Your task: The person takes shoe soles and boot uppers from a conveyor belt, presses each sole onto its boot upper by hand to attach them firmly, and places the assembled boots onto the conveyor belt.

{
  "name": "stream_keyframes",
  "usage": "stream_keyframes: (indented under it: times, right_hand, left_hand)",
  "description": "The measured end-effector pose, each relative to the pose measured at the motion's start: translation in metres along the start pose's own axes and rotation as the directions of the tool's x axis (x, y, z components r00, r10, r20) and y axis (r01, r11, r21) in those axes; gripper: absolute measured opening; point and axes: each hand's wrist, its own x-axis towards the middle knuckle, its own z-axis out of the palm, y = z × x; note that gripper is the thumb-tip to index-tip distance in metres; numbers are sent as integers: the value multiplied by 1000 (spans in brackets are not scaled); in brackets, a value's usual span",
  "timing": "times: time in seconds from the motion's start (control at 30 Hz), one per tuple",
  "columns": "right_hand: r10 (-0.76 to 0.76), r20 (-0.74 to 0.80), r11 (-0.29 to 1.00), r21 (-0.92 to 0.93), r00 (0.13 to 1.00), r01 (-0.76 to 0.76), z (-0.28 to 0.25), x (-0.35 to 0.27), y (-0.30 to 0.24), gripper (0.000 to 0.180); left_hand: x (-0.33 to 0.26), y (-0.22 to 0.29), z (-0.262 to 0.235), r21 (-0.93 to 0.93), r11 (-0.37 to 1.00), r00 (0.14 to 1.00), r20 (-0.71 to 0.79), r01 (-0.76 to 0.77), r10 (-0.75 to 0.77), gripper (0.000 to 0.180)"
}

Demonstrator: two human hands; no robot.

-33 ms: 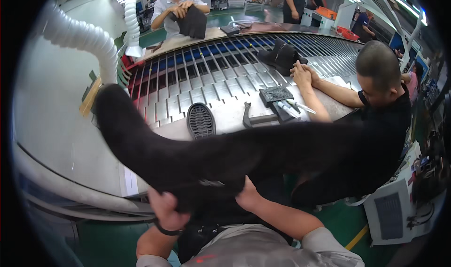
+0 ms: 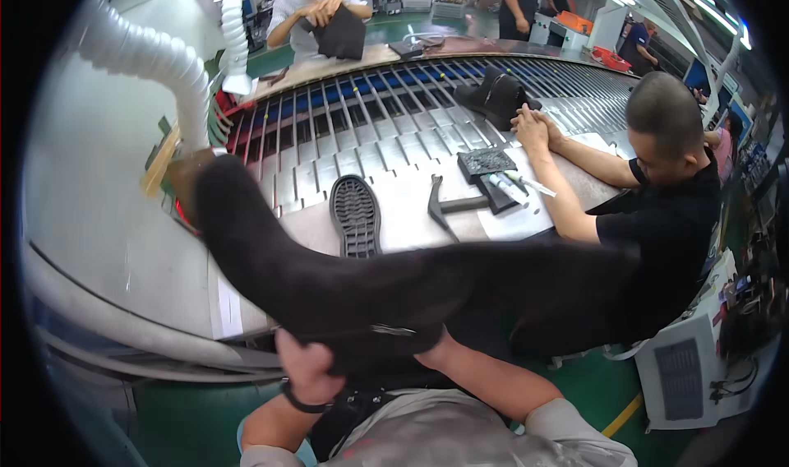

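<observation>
A tall black boot [image 2: 353,290] lies across the view in both my hands, its toe up at the left and its long shaft reaching right. My left hand [image 2: 308,368], with a dark band at the wrist, is closed on the boot's underside near the heel. My right hand [image 2: 437,352] grips the lower edge of the shaft, its fingers largely hidden behind the boot. Beyond the boot, a black ridged shoe sole [image 2: 355,216] lies on the bench. A hammer [image 2: 450,207] rests to the right of the sole.
A dark textured block [image 2: 486,164] and several white pens [image 2: 511,189] lie right of the hammer. Behind runs a slatted metal conveyor [image 2: 394,122] with another black boot [image 2: 496,97]. A co-worker [image 2: 657,187] sits close at right. A white ribbed hose [image 2: 156,60] hangs at left.
The boot has shifted a little right and slightly down with both my hands on it. More of the sole and hammer shows beyond it.
</observation>
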Motion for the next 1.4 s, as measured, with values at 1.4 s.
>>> stream_keyframes:
  times: [1.4]
  right_hand:
    - [461, 64, 816, 361, 885, -451, -140, -31, 79, 74]
  left_hand:
    - [212, -118, -37, 875, 364, 947, 305, -320, 101, 64]
